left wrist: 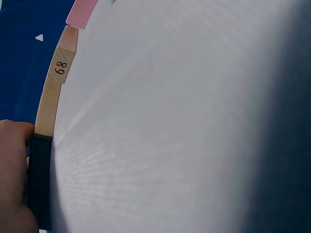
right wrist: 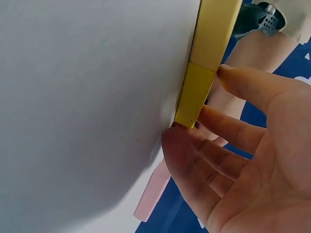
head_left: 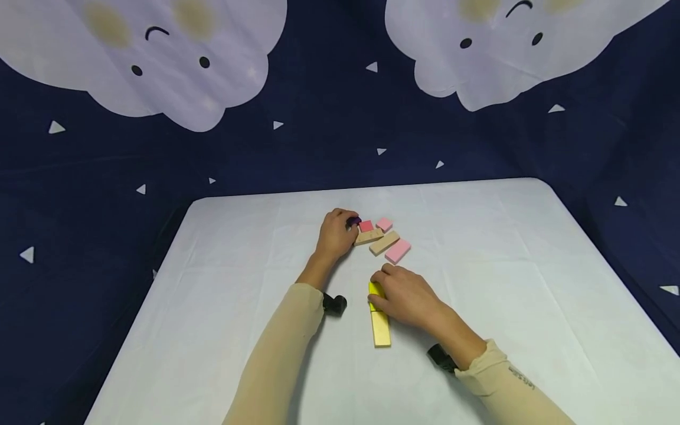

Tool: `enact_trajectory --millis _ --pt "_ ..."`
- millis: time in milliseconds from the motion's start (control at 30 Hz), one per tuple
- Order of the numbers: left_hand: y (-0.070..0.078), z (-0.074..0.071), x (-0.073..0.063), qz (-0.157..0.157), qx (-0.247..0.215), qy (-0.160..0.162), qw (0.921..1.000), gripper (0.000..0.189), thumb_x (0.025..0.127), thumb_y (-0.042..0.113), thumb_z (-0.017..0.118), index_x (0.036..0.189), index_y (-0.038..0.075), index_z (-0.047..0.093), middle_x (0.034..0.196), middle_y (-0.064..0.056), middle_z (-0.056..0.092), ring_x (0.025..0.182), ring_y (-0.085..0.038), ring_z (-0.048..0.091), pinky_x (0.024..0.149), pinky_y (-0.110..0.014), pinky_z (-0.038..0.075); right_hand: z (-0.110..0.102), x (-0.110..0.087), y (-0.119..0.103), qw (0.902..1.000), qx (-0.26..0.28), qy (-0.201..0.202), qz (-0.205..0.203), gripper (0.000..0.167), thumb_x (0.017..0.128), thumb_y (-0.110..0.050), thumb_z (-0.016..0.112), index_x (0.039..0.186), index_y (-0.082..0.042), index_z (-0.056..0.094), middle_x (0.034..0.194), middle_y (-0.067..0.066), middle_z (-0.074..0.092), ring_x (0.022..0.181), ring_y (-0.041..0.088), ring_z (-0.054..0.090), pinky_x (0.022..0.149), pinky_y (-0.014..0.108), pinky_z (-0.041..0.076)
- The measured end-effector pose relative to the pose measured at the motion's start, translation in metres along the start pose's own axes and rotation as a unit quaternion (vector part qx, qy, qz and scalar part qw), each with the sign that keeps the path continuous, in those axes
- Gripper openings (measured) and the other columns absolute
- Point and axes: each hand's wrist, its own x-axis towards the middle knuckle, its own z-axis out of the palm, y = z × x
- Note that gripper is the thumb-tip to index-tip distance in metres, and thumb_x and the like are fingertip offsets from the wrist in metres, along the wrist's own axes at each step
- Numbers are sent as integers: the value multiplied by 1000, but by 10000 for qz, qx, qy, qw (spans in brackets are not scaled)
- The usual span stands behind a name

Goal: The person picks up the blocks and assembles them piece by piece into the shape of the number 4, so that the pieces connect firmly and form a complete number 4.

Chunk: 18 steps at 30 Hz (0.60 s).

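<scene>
At the far middle of the table, my left hand point(head_left: 336, 235) grips a dark purple block point(head_left: 353, 222), partly hidden by the fingers. In the left wrist view that dark block point(left wrist: 40, 182) stands end to end with a plain wooden block point(left wrist: 47, 109). Closer in, my right hand point(head_left: 406, 294) has thumb and fingertips round a bright yellow block point(right wrist: 196, 92). Its end meets a paler yellow block point(head_left: 381, 329), and the two form a straight line pointing towards me.
Beside the left hand lie a red block point(head_left: 366, 226), a small pink block point(head_left: 384, 224), two wooden blocks, one nearer the hand point(head_left: 369, 236), and a longer pink block point(head_left: 398, 251). They rest on a white-covered table point(head_left: 239, 248). A dark blue cloud-patterned cloth point(head_left: 329, 153) hangs behind.
</scene>
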Motion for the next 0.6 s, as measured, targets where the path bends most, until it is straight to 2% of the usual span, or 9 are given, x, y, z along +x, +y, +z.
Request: enact_trajectory --millis 100,200,300,400,500,600 --pt "0 0 0 -12 27 25 10000 28 88 17 63 115 14 69 116 -5 60 111 -23 53 96 -34 42 0 -1 0 9999 -110 7 -6 33 84 -41 70 102 -13 68 83 -6 48 71 12 45 52 30 39" --pt "0 0 0 26 49 -27 10000 29 89 18 62 116 14 69 118 -6 60 111 -23 53 96 -35 42 0 -3 1 9996 -271 96 -23 37 86 -45 67 106 -14 67 93 -3 54 81 13 49 54 32 44" --pt "0 0 0 41 89 -40 9999 28 89 19 61 116 14 69 118 -6 60 111 -24 53 96 -35 42 -1 -5 4 9990 -208 293 -280 36 88 -44 64 109 -15 67 107 -1 56 94 15 53 64 36 50" --pt "0 -1 0 14 104 -19 9999 28 89 18 62 115 14 69 117 -6 60 111 -23 53 95 -35 42 -4 -7 7 9966 119 408 -702 28 88 -40 65 105 -17 69 111 -5 57 101 12 53 75 36 51" --pt "-1 -1 0 29 104 -17 9999 28 89 18 62 115 14 69 117 -6 60 110 -23 54 95 -35 42 -7 -9 11 9932 426 278 -1051 28 85 -39 69 105 -19 69 115 -8 57 108 10 52 85 35 48" --pt "-2 -1 0 27 127 -23 9999 28 89 18 62 115 14 69 117 -6 60 111 -23 53 96 -35 42 -9 -13 13 9899 632 24 -1271 40 80 -42 73 112 -19 69 123 -8 57 117 10 48 96 35 43"
